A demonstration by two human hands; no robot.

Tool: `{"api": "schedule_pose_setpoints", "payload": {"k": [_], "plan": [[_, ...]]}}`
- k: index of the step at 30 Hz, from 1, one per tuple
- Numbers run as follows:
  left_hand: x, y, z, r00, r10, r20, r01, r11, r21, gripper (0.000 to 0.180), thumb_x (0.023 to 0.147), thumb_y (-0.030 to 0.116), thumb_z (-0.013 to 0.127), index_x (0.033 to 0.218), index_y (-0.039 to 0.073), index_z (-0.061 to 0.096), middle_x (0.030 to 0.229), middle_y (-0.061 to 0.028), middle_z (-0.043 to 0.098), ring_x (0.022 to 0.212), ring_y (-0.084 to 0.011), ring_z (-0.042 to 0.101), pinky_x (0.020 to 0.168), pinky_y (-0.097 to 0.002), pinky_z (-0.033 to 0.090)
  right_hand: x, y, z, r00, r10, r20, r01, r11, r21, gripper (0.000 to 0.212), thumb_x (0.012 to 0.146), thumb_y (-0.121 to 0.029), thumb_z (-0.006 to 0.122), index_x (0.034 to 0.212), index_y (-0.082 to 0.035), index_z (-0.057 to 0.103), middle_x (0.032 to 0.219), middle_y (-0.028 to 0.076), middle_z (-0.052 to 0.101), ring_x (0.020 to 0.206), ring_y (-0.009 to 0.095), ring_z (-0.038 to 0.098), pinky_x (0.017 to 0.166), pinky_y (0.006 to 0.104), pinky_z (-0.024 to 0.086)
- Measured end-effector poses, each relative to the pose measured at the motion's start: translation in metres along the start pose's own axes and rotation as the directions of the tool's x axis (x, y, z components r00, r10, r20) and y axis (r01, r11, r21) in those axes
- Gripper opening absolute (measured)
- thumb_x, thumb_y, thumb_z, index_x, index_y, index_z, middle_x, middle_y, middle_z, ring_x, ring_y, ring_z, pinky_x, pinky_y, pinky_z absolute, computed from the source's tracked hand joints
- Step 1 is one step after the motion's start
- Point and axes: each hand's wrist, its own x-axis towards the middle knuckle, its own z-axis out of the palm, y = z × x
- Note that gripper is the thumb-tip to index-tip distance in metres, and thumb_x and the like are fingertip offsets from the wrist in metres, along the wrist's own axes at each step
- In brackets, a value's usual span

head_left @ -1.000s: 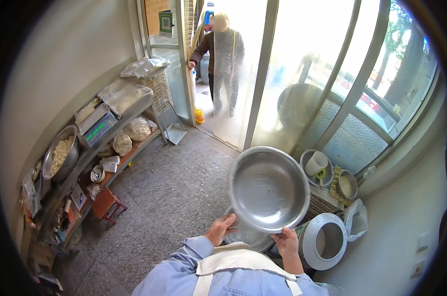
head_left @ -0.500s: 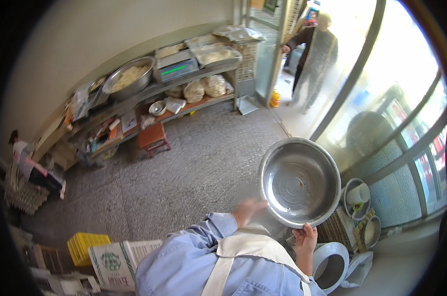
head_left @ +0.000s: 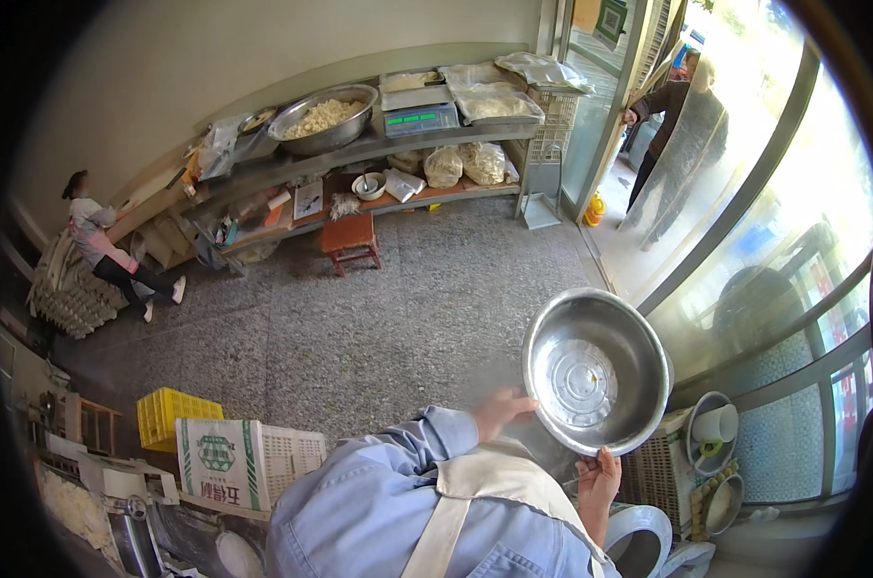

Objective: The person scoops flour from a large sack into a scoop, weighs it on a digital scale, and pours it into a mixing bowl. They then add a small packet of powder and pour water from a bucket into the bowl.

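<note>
kitchen floor; hands gripping steel bowl

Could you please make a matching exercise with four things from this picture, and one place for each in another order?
Things:
1. steel basin
2. yellow crate
3. small red stool
4. large bowl of pale food

Places:
A. on the top shelf by the wall
B. on the floor before the shelves
C. held in both hands
D. on the floor beside a printed carton

Pairs: 1-C, 2-D, 3-B, 4-A
</note>
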Motion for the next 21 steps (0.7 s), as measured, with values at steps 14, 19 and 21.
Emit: {"api": "schedule_pose_setpoints", "payload": {"k": [14, 19, 21], "plan": [[-0.002, -0.006, -0.005, 0.998, -0.021, -0.063, 0.03, 0.989, 0.148, 0.03, 0.08, 0.023, 0.061, 0.102, 0.004, 0.056, 0.1, -0.0038, 0.059, 0.089, -0.0114, 0.055, 0.081, -0.0264, 0.044, 0.001, 0.008, -0.003, 0.997, 0.021, -0.07, -0.021, 1.0, 0.004, 0.004, 0.079, -0.008, 0.056, 0.08, -0.011, 0.053, 0.068, -0.003, 0.054, 0.056, 0.01, 0.052, 0.045, 0.0236, 0.042], [-0.005, -0.005, -0.008, 0.996, -0.009, 0.089, 0.015, 0.998, -0.061, 0.025, 0.081, 0.02, 0.061, 0.101, 0.007, 0.056, 0.098, -0.0024, 0.059, 0.089, -0.0115, 0.056, 0.081, -0.0257, 0.045, -0.002, 0.014, -0.001, 0.991, -0.018, -0.132, 0.012, 0.999, -0.044, 0.003, 0.08, -0.01, 0.055, 0.08, -0.008, 0.054, 0.068, 0.0, 0.055, 0.055, 0.011, 0.053, 0.046, 0.0266, 0.046], [-0.008, -0.004, -0.009, 0.996, -0.004, 0.086, 0.009, 0.998, -0.054, 0.023, 0.081, 0.02, 0.061, 0.1, 0.007, 0.056, 0.096, -0.0016, 0.06, 0.087, -0.0107, 0.056, 0.081, -0.0255, 0.046, -0.006, 0.015, 0.001, 0.995, -0.031, -0.094, 0.031, 1.0, -0.006, 0.005, 0.082, -0.009, 0.05, 0.083, -0.005, 0.054, 0.069, 0.004, 0.059, 0.056, 0.014, 0.058, 0.045, 0.0284, 0.051]]}}
